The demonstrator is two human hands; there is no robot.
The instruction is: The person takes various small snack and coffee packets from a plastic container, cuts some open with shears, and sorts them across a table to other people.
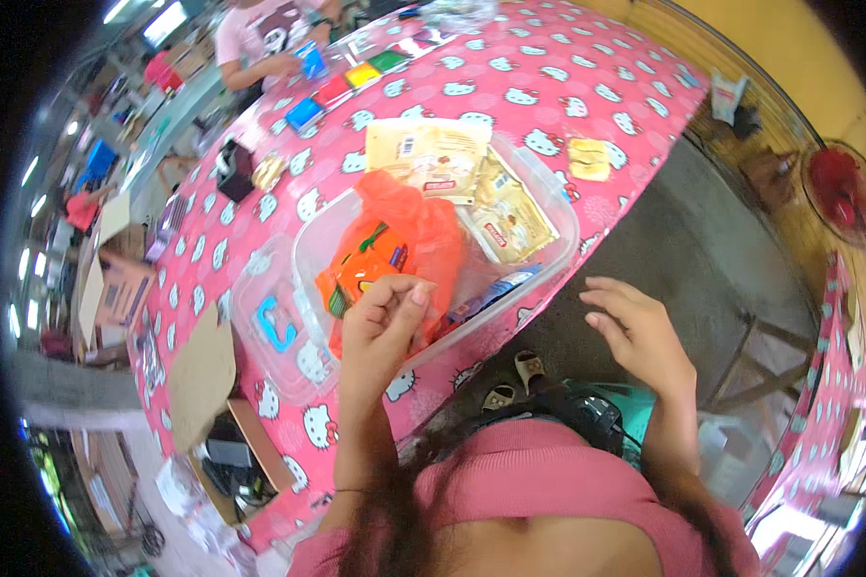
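Note:
My left hand [385, 327] is closed, thumb pressed to its curled fingers, at the near side of a clear plastic box [570, 226]. What it pinches, if anything, is too small to make out. Behind it, a crumpled orange plastic bag [433, 236] with a printed face fills the box's left side; whether the hand touches the bag I cannot tell. Cream-coloured food packets [428, 159] lie in the box's far part, with a gold packet [510, 216] at the right. A blue packet [496, 291] lies along the near wall. My right hand [635, 337] hangs open and empty beyond the table edge.
A clear lid with a blue handle [277, 325] lies left of the box. Yellow packs [589, 160], a black holder [233, 171] and coloured packs [333, 91] sit on the pink tablecloth [645, 125]. Across the table, a person [260, 43] holds a blue pack. A cardboard box [260, 447] stands lower left.

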